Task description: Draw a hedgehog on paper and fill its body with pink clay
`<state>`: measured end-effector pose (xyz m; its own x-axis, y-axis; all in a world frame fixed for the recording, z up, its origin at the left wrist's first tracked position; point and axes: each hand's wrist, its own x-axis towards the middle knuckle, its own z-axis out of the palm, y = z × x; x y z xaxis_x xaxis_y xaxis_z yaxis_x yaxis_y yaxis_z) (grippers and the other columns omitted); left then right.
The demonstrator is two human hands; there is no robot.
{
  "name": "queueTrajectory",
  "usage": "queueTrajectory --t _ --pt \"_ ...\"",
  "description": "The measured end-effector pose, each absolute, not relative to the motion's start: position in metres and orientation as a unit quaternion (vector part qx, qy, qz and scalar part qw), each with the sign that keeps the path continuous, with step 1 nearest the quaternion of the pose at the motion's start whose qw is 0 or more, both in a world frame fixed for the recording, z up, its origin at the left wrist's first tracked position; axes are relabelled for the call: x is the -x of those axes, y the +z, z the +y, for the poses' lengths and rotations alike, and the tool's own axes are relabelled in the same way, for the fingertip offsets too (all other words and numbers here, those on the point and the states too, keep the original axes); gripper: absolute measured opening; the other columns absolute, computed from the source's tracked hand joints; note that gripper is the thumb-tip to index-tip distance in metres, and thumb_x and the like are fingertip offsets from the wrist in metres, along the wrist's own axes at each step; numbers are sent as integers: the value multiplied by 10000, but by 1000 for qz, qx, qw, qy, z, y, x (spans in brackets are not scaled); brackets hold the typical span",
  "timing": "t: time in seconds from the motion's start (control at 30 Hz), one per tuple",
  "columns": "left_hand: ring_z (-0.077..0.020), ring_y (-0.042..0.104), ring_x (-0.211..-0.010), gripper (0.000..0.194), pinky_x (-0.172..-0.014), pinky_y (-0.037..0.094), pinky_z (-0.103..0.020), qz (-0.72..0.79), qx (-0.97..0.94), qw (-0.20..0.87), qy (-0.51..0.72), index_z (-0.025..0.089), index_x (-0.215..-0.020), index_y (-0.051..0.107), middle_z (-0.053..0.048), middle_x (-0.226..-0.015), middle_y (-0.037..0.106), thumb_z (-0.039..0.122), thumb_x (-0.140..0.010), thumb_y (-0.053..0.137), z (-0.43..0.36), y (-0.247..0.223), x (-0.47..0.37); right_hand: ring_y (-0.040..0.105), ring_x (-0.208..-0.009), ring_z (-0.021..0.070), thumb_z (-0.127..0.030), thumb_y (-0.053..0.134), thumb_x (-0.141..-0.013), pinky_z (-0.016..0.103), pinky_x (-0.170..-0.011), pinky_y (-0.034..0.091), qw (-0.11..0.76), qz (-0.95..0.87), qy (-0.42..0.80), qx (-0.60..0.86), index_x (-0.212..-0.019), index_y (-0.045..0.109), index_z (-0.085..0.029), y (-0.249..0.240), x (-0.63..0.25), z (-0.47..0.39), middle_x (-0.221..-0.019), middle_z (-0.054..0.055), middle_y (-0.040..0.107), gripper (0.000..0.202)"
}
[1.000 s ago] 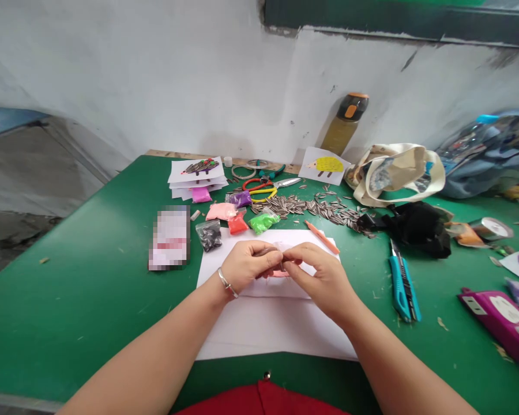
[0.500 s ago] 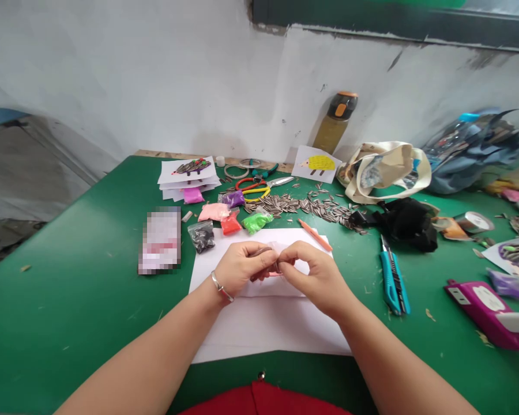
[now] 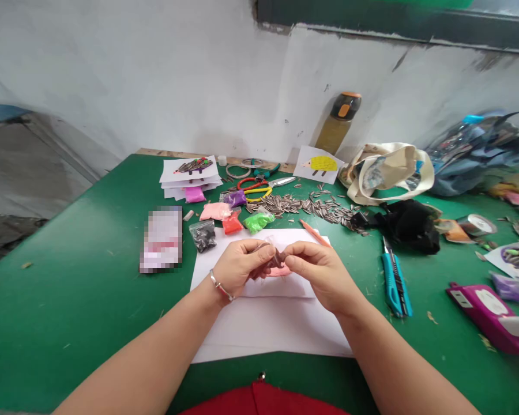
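My left hand (image 3: 244, 265) is closed around a small plastic bag of brown modelling clay (image 3: 266, 263). My right hand (image 3: 318, 271) meets it from the other side, thumb and forefinger pinching brown clay at the bag's end. Beneath both hands lie sheets of white paper (image 3: 259, 325), with a pink shape (image 3: 281, 270) partly hidden under the fingers. Just beyond the paper sit bags of black clay (image 3: 202, 236), red clay (image 3: 232, 223), green clay (image 3: 258, 221), light pink clay (image 3: 215, 211) and purple clay (image 3: 233, 199).
Sunflower seeds (image 3: 281, 204) are strewn behind the paper, near scissors (image 3: 259, 190) and an orange pen (image 3: 313, 231). A teal box cutter (image 3: 395, 282) lies right, its blade out. Further off are a bottle (image 3: 337, 121), a cream tote bag (image 3: 384, 173) and hedgehog pictures (image 3: 318, 164).
My right hand has shifted slightly right, its fingers opening a little from the bag, so more brown clay and the pink shape show. The view has moved slightly.
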<state>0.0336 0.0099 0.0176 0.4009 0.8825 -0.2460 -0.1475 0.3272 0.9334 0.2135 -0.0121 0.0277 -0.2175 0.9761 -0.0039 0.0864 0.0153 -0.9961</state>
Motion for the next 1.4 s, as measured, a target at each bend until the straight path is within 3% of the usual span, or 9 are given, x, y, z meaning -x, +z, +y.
queueTrajectory --t 0.2,0.33,0.57,0.8,0.97,1.13,1.4 --pt "-74 485 -483 369 -459 347 -204 389 -463 712 358 110 -696 657 -13 -598 592 468 -736 734 11 19 -35 645 -864 189 -303 620 -833 367 -817 523 422 -587 470 505 -791 693 -212 27 -212 -12 -835 28 704 124" --pt "-72 466 -472 362 -463 344 -210 387 -459 715 358 125 -652 616 13 -550 546 455 -736 736 11 16 -35 639 -830 185 -297 646 -813 367 -769 528 415 -584 503 484 -902 671 -221 21 -212 -13 -895 27 681 120" --pt "-67 450 -462 342 -453 335 -203 396 -466 709 351 124 -665 619 22 -536 531 436 -747 732 11 16 -34 595 -727 154 -302 642 -820 316 -672 500 412 -573 515 488 -805 603 -203 13 -212 -13 -780 -5 604 108" --pt "-67 454 -473 354 -462 358 -196 380 -475 718 339 125 -653 629 30 -515 522 450 -759 724 10 16 -35 539 -645 115 -290 530 -907 249 -612 446 371 -710 330 499 -767 592 -204 13 -213 -15 -717 -16 620 176" --pt "-66 468 -483 361 -445 341 -189 367 -488 719 331 122 -662 649 11 -559 562 459 -780 704 10 16 -35 574 -652 116 -309 470 -948 244 -610 438 353 -751 272 486 -743 599 -197 12 -214 -15 -705 -7 644 267" --pt "-71 498 -513 305 -456 352 -188 363 -490 721 329 122 -688 660 -6 -622 603 409 -769 724 11 18 -35 584 -661 123 -316 471 -943 250 -614 451 368 -724 298 502 -733 617 -197 13 -213 -16 -696 -7 643 282" --pt "-87 529 -520 238 -465 362 -192 366 -497 711 336 117 -693 658 0 -602 584 335 -767 723 12 19 -33 584 -709 128 -207 564 -867 265 -674 496 396 -689 330 509 -829 672 -217 23 -213 -15 -798 -13 671 115"
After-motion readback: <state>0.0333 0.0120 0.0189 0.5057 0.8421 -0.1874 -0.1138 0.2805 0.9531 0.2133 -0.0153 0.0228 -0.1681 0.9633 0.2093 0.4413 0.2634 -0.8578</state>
